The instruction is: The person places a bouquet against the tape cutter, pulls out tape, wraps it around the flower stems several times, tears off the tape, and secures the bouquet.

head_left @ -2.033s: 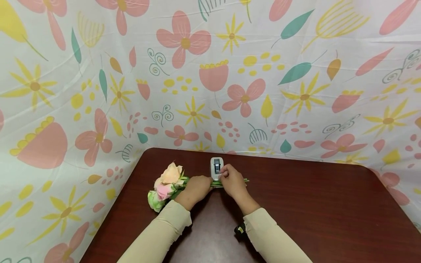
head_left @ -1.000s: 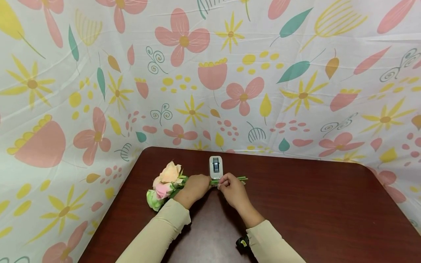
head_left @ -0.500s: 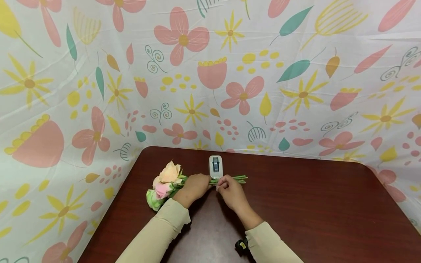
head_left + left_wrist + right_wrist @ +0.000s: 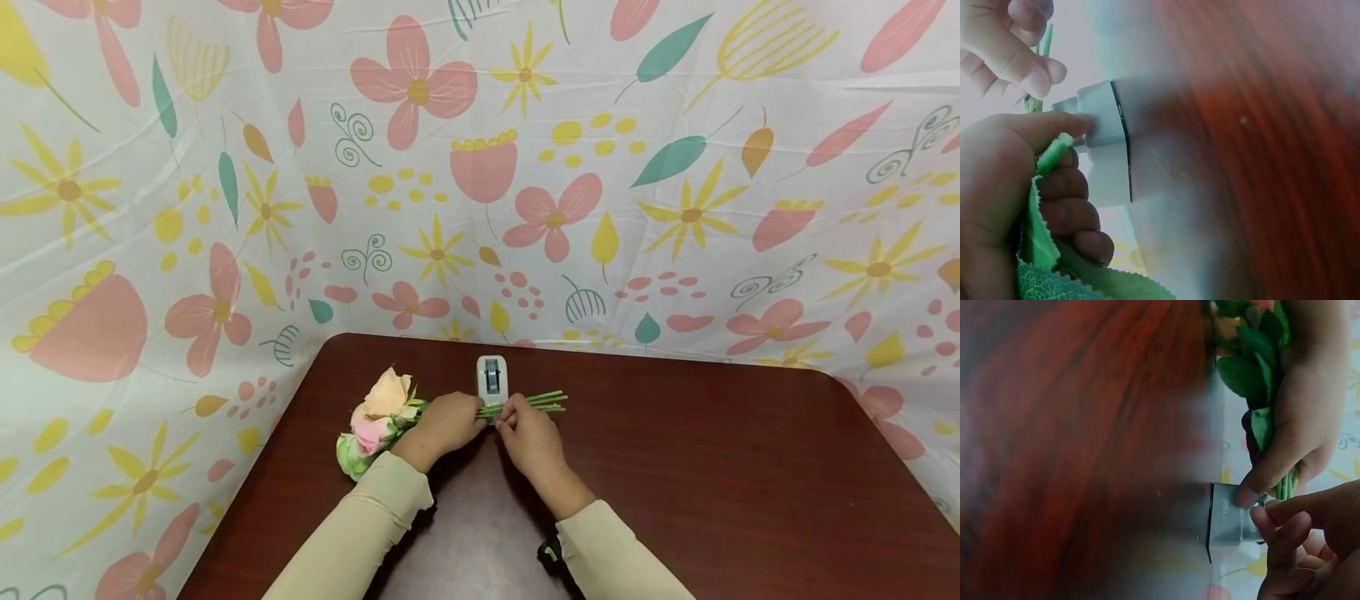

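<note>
My left hand (image 4: 447, 425) grips a bunch of roses by the green stems (image 4: 546, 402). Peach, pink and pale green blooms (image 4: 388, 393) lie to its left in the head view, and the stem ends stick out to the right. Close beside it, my right hand (image 4: 531, 433) pinches at the stems with thumb and forefinger; a small clear piece, like tape, shows at the fingertips. Just behind the hands stands a white tape dispenser (image 4: 492, 375) with a roll in it. In the right wrist view, green leaves (image 4: 1247, 378) hang beside the left hand, whose thumb overlaps the dispenser.
The dark red-brown table (image 4: 712, 467) spreads out to the right of the hands. A white curtain (image 4: 555, 208) printed with flowers rises behind the table and along its left side. A small black device (image 4: 551, 554) sits by the right sleeve.
My right hand has come down from the dispenser's roll to the stems, then worked around them close to the left hand. The stem ends now fan slightly upward; the left hand barely moved.
</note>
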{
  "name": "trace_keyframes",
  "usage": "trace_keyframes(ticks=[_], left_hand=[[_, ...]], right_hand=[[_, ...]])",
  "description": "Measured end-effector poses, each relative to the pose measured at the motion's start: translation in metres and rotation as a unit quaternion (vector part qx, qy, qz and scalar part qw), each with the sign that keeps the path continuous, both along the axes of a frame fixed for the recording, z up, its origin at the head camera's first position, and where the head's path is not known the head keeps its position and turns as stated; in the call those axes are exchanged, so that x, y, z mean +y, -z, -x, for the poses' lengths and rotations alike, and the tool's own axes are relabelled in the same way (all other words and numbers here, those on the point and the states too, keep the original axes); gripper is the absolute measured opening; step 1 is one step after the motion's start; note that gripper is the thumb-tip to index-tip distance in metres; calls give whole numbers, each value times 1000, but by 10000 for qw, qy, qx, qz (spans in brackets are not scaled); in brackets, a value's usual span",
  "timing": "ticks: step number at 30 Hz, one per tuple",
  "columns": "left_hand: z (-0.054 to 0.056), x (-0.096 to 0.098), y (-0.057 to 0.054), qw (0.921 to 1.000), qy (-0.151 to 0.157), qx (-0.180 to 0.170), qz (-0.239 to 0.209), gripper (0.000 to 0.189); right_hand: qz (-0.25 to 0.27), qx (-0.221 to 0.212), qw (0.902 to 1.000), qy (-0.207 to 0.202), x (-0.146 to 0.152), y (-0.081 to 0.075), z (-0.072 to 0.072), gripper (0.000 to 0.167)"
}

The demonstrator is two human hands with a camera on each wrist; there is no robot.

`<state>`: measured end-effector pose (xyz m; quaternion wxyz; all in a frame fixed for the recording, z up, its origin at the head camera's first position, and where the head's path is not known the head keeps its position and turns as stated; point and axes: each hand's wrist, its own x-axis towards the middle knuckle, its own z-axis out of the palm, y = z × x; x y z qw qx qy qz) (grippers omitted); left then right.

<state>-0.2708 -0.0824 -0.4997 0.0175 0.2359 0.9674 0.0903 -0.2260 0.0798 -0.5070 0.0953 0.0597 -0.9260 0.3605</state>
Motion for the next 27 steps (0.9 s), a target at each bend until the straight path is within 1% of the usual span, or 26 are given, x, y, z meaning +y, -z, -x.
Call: trace_keyframes(ticks=[3, 7, 14, 21, 25, 27], left_hand=[[0, 1, -1, 10000, 11, -43, -72, 26], [1, 2, -4, 9997, -39, -186, -152, 26], [0, 3, -9, 9986, -151, -349, -366, 34], [4, 2, -10, 9967, -157, -503, -615, 34], [6, 1, -13, 9954, -156, -626, -707, 36], [6, 1, -15, 9951, -162, -648, -724, 37]], right_hand=[[-283, 225, 9993, 53, 0, -1, 2, 17], [-485, 406, 9980, 87, 0, -4, 4, 18], [-600, 682, 9958, 140, -3, -8, 6, 20], [-772, 954, 9922, 227, -7, -12, 9, 21], [-988, 1240, 9872, 162, -7, -14, 11, 37], [-1147, 1370, 9839, 100, -7, -14, 12, 38]])
